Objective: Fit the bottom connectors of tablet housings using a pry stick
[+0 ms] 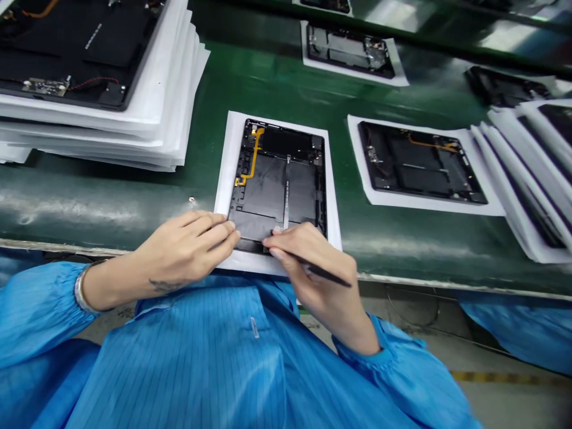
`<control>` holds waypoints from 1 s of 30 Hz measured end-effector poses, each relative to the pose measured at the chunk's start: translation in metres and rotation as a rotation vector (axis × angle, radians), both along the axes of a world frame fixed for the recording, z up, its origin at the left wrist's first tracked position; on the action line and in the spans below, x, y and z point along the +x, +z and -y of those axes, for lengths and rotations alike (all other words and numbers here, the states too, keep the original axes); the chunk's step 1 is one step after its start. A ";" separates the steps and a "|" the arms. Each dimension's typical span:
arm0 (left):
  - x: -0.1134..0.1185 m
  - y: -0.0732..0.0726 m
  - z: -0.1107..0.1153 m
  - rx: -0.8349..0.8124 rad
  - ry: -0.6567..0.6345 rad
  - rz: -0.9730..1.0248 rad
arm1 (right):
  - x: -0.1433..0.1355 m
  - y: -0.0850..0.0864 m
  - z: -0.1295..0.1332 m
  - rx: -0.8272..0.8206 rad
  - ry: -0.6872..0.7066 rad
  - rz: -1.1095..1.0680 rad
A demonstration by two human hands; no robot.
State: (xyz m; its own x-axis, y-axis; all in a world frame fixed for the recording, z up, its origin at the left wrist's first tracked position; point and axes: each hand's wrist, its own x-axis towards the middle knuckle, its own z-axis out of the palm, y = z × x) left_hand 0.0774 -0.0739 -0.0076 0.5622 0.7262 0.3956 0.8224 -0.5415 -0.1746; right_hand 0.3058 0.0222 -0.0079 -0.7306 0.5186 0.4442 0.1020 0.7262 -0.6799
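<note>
A tablet housing (pixel 268 185) with its back off lies on a white sheet (pixel 226 161), showing dark inner panels, an orange flex cable (pixel 255 158) and a pale printed strip (pixel 286 187). My left hand (pixel 190 247) rests with fingers stretched out and fingertips on the housing's lower left edge; nothing shows in its grasp. Black tweezers (pixel 328 274) are pinched in my right hand (pixel 319 262), which is closed over the housing's lower edge. The fingers hide the tweezers' tips and the spot they touch.
At the left rises a stack of white sheets (pixel 172 119) topped by an opened tablet (pixel 80 53). Another opened tablet (pixel 420 161) lies to the right, beside a leaning pile of sheets and tablets (pixel 527 173). More units lie farther back. The green bench's edge (pixel 402 280) runs before me.
</note>
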 end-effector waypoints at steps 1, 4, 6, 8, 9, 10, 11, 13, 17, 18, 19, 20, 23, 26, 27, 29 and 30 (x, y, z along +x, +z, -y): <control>0.003 0.003 -0.002 0.015 -0.003 -0.020 | 0.004 0.002 0.000 0.009 -0.020 0.013; 0.009 0.008 -0.008 0.050 -0.007 -0.042 | 0.011 0.005 0.000 0.030 -0.038 0.031; 0.013 0.007 -0.010 0.054 -0.016 -0.031 | 0.011 0.004 0.001 0.033 -0.050 0.022; 0.016 0.004 -0.012 0.053 -0.036 -0.006 | 0.011 0.001 0.002 0.035 -0.074 0.008; 0.017 0.003 -0.012 0.058 -0.045 0.004 | 0.011 0.000 0.003 0.039 -0.077 0.007; 0.018 0.002 -0.012 0.066 -0.047 0.009 | 0.011 0.000 0.003 0.048 -0.067 0.017; 0.019 0.001 -0.011 0.072 -0.045 0.007 | 0.012 0.000 0.004 0.066 -0.048 0.041; 0.019 0.000 -0.010 0.070 -0.040 -0.003 | 0.014 0.001 0.005 0.139 0.013 0.122; 0.016 -0.002 -0.009 0.028 -0.024 0.014 | 0.016 0.003 0.007 0.307 0.074 0.238; 0.015 -0.002 -0.008 0.017 -0.017 0.014 | 0.017 0.002 0.007 0.298 0.061 0.223; 0.015 -0.002 -0.008 0.008 -0.012 0.009 | 0.017 0.001 0.007 0.270 0.042 0.194; 0.015 -0.002 -0.008 0.002 -0.008 0.002 | 0.017 -0.001 0.007 0.234 0.022 0.160; 0.019 0.001 -0.010 -0.005 -0.004 -0.023 | 0.017 -0.005 0.007 0.172 -0.016 0.087; 0.023 0.002 -0.011 -0.001 0.001 -0.042 | 0.017 -0.007 0.009 0.195 -0.004 0.089; 0.024 0.002 -0.011 -0.001 -0.001 -0.043 | 0.017 -0.008 0.010 0.210 0.010 0.094; 0.021 0.000 -0.010 -0.031 -0.014 0.000 | 0.016 -0.008 0.008 0.208 0.033 0.072; 0.018 -0.002 -0.010 -0.075 -0.015 0.063 | 0.016 -0.008 0.006 0.182 0.031 0.038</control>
